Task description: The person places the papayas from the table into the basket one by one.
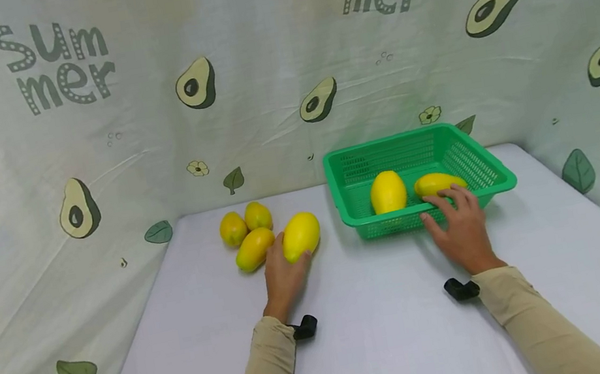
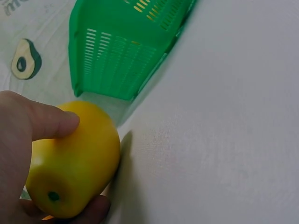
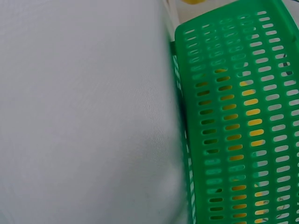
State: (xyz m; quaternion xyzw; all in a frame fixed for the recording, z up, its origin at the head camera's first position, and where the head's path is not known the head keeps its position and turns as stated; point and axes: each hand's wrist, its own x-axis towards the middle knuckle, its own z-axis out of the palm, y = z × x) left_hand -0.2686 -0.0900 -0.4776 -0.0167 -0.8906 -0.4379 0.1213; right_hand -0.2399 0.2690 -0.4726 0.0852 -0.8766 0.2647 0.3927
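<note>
My left hand (image 1: 285, 275) grips a yellow mango (image 1: 301, 237), its thumb across the top in the left wrist view and fingertips under the lower side. That view also shows a dark stem spot on the mango (image 2: 79, 163). To the right, my right hand (image 1: 462, 229) holds the front rim of a green plastic basket (image 1: 349, 195), thumb outside and fingers over the edge. Inside the basket lie two mangoes: one on the left (image 1: 387, 191), and another (image 1: 438, 182) right by my right fingertips. The right hand is out of sight in its own wrist view.
Left of the held mango, three smaller yellow mangoes (image 1: 255, 249) lie grouped on the white table (image 1: 384, 332). A cloth printed with avocados (image 1: 196, 85) hangs behind the table and along its sides. The basket stands near the table's back edge.
</note>
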